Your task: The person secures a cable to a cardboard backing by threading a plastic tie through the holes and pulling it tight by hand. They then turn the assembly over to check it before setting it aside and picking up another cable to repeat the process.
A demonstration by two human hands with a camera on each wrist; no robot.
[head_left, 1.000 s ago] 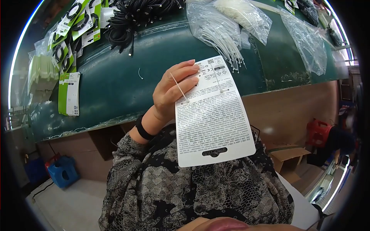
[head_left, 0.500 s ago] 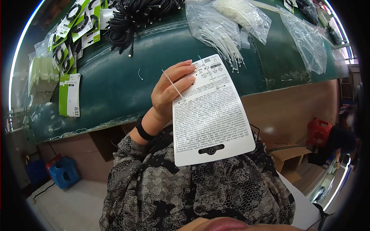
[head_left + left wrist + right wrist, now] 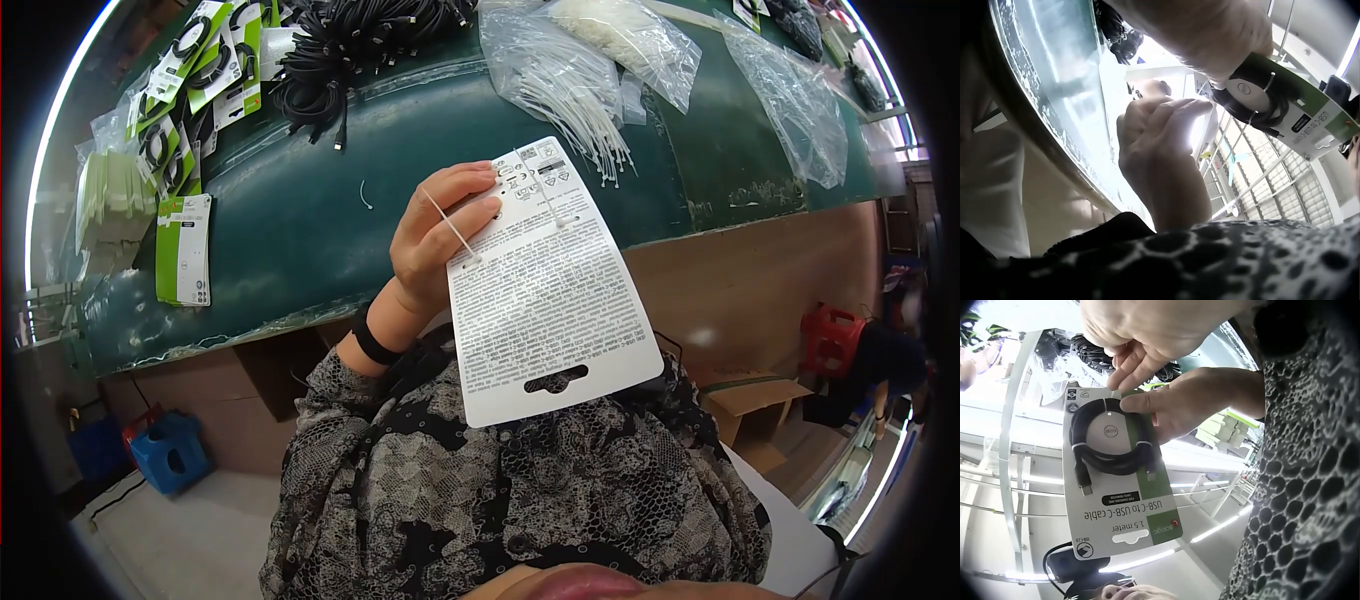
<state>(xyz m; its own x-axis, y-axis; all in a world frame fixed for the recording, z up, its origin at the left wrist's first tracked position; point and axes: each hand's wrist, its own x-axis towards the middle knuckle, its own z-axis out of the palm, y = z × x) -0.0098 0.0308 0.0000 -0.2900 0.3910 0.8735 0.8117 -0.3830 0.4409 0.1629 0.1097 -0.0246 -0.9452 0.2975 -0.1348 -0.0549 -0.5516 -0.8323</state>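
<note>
My left hand [image 3: 430,240] grips a white printed card [image 3: 545,300] by its left edge, back side toward me, above my lap. Two thin white cable-tie tails [image 3: 450,228] stick out through the card's back. In the right wrist view the card's front [image 3: 1119,500] carries a coiled black USB cable [image 3: 1110,450] tied to it. My right hand [image 3: 1141,337] is hidden behind the card in the head view; its fingertips pinch at the card's top edge, close to my left hand's thumb [image 3: 1147,400]. The left wrist view shows my right hand [image 3: 1160,137] with fingers bunched beside the card [image 3: 1285,106].
A green table [image 3: 300,220] lies ahead, with clear bags of white cable ties [image 3: 570,70], a heap of black cables [image 3: 340,40] and finished green-and-white cards [image 3: 180,250] at the left. Below are a blue container [image 3: 165,450], a red stool [image 3: 825,345] and a cardboard box [image 3: 745,410].
The card has risen a little and tilted. The second tie tail, which lay flat on the card's back one second ago, now stands up from it.
</note>
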